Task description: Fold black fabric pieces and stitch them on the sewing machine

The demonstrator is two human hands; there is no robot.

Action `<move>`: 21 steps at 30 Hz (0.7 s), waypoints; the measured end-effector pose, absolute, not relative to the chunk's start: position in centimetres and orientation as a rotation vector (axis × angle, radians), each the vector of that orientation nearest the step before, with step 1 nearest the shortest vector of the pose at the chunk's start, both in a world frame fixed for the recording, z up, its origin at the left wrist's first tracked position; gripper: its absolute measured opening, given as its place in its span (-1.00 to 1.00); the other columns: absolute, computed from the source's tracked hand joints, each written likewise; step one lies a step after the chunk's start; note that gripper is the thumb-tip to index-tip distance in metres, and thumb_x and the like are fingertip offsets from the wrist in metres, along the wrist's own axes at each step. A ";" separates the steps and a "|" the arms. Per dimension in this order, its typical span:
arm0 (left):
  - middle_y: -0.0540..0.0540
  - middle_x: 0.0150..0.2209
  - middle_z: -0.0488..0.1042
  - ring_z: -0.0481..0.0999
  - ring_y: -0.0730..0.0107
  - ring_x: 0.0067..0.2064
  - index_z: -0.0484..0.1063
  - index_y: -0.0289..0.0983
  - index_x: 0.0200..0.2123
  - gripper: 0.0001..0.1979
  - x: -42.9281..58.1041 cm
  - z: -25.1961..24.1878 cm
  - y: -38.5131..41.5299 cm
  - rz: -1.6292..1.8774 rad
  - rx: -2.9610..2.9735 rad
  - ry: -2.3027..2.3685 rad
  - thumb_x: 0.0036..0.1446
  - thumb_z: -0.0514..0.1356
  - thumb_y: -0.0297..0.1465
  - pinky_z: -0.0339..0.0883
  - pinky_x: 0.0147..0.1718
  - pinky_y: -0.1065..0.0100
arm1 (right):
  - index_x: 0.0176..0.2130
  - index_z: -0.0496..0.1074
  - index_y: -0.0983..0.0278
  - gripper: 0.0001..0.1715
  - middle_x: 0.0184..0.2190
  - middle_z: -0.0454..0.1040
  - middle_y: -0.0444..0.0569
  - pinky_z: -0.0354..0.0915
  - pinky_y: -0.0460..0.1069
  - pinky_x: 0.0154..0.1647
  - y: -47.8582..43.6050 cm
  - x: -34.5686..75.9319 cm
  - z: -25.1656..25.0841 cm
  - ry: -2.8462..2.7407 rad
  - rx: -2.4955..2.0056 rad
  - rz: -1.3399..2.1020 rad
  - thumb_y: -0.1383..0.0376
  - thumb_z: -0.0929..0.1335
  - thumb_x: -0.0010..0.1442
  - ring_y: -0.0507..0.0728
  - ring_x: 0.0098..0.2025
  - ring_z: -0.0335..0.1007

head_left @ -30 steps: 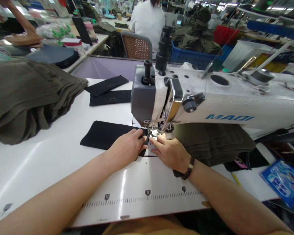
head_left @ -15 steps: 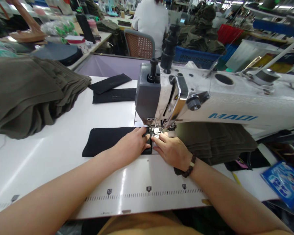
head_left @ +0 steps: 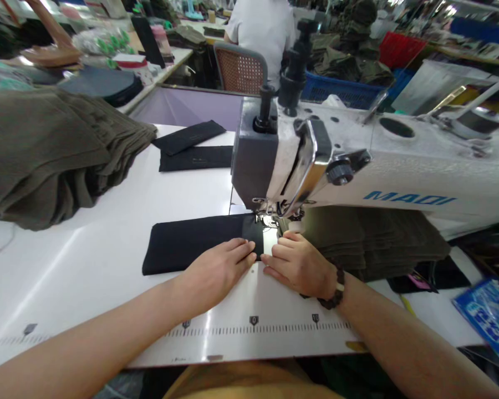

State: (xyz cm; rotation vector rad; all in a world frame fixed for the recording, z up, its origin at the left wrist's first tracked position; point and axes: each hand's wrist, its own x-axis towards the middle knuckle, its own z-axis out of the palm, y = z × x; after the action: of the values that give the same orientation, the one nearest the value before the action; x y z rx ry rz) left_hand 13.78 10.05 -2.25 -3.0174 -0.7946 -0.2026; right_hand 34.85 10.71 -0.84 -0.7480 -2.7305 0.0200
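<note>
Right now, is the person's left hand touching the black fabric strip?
Touching. The head view shows the left hand lying with its fingers flat on the near edge of the black fabric strip, with no gap.

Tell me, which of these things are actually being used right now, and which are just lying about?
In use: long black fabric strip under the left hand; white and grey sewing machine; right hand at the strip's end.
Lying about: folded olive-green cloth pile; two black fabric strips behind; blue plastic packet.
</note>
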 end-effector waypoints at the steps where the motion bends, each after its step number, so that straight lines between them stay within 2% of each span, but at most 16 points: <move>1: -0.25 0.00 0.35 0.29 0.27 0.04 0.32 -0.44 -0.06 -0.70 13.8 -2.3 10.1 -0.192 -2.994 -0.773 0.16 -0.05 -0.56 0.18 0.04 0.25 | -0.32 0.43 0.32 -0.70 -0.53 0.32 -0.11 0.04 0.01 -0.26 10.7 34.8 -0.8 -2.730 -0.767 0.014 0.25 0.19 0.26 0.08 -0.41 0.16; 5: -0.22 0.00 0.37 0.31 0.30 0.04 0.33 -0.43 -0.08 -0.71 13.7 -2.0 10.8 -0.153 -2.946 -0.750 0.16 -0.05 -0.55 0.17 0.05 0.29 | -0.30 0.43 0.32 -0.72 -0.52 0.33 -0.10 0.03 0.01 -0.25 10.8 34.7 -0.8 -2.713 -0.867 0.002 0.25 0.20 0.25 0.08 -0.39 0.18; 11: -0.21 -0.01 0.38 0.27 0.32 0.09 0.31 -0.42 -0.05 -0.68 14.0 -1.3 12.3 -0.120 -3.005 -0.807 0.15 -0.06 -0.57 0.13 0.09 0.29 | -0.27 0.40 0.31 -0.81 -0.47 0.36 -0.08 0.00 -0.01 -0.37 11.0 34.3 -0.8 -2.706 -1.093 0.005 0.26 0.25 0.21 0.09 -0.40 0.19; 16: -0.26 0.00 0.35 0.29 0.26 0.07 0.31 -0.46 -0.04 -0.67 14.2 -1.0 13.9 -0.096 -3.013 -0.862 0.11 0.00 -0.58 0.18 0.06 0.28 | -0.19 0.37 0.32 -0.81 -0.42 0.39 -0.07 -0.02 -0.01 -0.42 11.1 33.9 -1.1 -2.671 -1.214 0.000 0.29 0.28 0.19 0.10 -0.38 0.21; 21: -0.19 -0.05 0.39 0.31 0.29 0.03 0.37 -0.37 -0.12 -0.75 14.4 -1.1 15.4 -0.173 -3.007 -0.976 0.14 0.01 -0.55 0.24 0.00 0.30 | -0.19 0.36 0.30 -0.81 -0.42 0.39 -0.07 -0.03 -0.01 -0.42 11.0 33.8 -1.1 -2.677 -1.246 0.015 0.28 0.27 0.20 0.09 -0.38 0.21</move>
State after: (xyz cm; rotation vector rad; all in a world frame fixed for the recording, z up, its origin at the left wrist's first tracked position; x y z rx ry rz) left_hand 14.39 15.44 -1.12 -3.0074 -0.9763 -0.1725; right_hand 33.80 10.98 -1.05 -1.2464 -2.6773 0.0150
